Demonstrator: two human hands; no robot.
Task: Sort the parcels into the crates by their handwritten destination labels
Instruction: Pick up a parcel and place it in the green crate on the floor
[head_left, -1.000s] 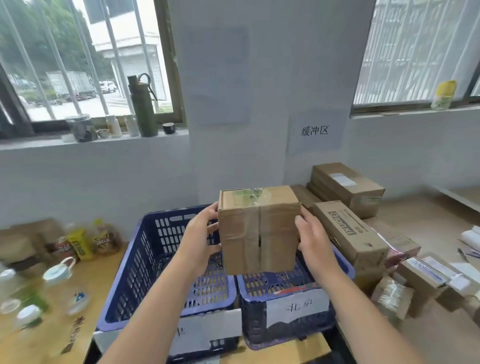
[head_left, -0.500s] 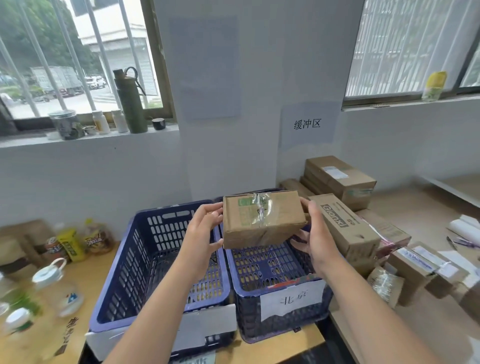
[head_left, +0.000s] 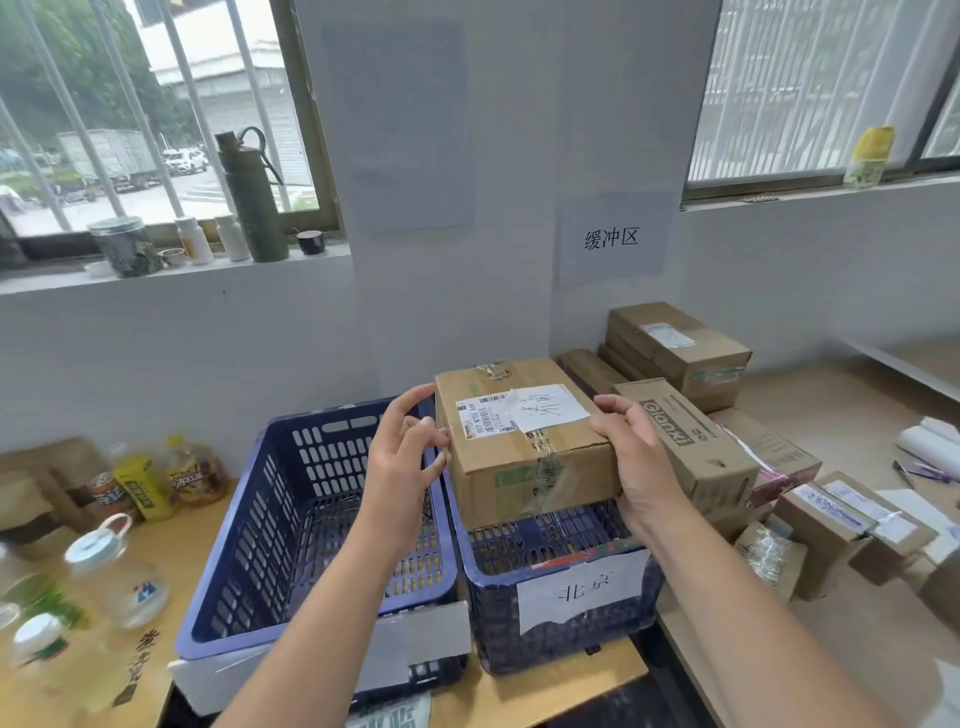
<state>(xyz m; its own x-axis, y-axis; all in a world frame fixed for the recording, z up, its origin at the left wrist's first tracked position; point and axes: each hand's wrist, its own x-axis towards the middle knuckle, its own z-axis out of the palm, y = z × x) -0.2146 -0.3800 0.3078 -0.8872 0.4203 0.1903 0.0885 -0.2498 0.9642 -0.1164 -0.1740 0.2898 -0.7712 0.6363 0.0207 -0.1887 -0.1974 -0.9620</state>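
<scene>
- Head view shows my right hand (head_left: 636, 462) curled round the right end of the cardboard parcel (head_left: 524, 441), thumb on top; my left hand (head_left: 402, 462) is at its left face, fingertips just touching, loosely spread.
- I hold the parcel above the right-hand crate (head_left: 566, 587), the one tagged 北京 (head_left: 584, 592); the left crate (head_left: 317, 525) sits just beside it.
- Risk: the handwritten label (head_left: 550, 408) is scrawled and partly under glossy tape, so I could misread it and drop the parcel in the wrong crate.
- Risk: only one hand truly grips; smooth tape and a boxy weight could let it tip leftward.
- Crates are perforated blue plastic, rigid-looking; the parcel is matte corrugated board, creased, with crinkled clear tape.
</scene>
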